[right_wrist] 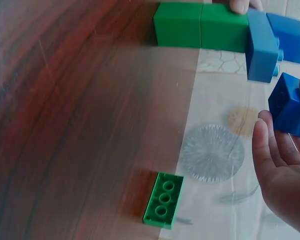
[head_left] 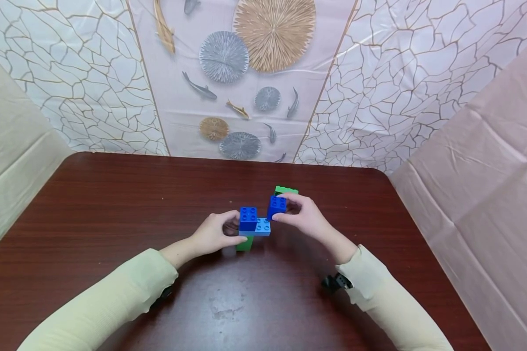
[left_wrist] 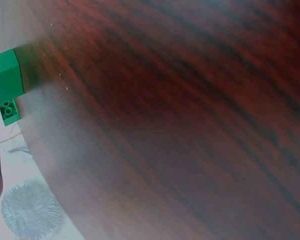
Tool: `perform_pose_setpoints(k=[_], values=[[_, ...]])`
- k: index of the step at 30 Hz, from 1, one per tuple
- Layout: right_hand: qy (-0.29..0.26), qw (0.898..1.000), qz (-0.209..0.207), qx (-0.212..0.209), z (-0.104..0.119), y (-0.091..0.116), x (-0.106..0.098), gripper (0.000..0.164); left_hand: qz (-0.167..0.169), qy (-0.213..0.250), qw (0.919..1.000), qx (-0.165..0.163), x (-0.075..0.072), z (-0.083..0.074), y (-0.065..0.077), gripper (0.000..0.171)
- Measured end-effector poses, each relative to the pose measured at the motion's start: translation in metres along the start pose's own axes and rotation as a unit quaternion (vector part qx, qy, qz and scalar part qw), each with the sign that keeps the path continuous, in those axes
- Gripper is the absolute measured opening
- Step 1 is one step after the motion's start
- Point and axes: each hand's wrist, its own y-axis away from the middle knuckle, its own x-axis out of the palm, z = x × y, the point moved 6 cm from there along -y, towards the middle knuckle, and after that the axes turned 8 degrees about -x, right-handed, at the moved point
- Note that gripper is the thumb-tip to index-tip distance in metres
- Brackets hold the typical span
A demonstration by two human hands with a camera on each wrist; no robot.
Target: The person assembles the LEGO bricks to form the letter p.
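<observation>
At a brown table [head_left: 114, 204], the left hand [head_left: 212, 234] grips stacked bricks [head_left: 250, 226], the right hand [head_left: 306, 218] pinching a blue brick [head_left: 275, 208] at their two o'clock.

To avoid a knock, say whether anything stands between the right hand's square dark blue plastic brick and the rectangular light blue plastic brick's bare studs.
Nothing visible: only a gap separates the held dark blue brick from the bare studs of the light blue brick. The other square dark blue plastic brick sits beside them.
</observation>
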Motion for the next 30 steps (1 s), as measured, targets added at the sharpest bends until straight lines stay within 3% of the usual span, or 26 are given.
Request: perform_pose_setpoints(k=[9, 30], values=[[-0.009, 0.999, 0.031, -0.014, 0.005, 0.006, 0.011, 0.043, 0.003, 0.008, 1.0000, -0.001, 0.000, -0.001, 0.001, 0.030], [-0.003, 0.998, 0.056, -0.028, 0.007, 0.005, 0.015, 0.045, 0.002, 0.005, 1.0000, -0.004, 0.000, 0.002, -0.001, 0.029]])
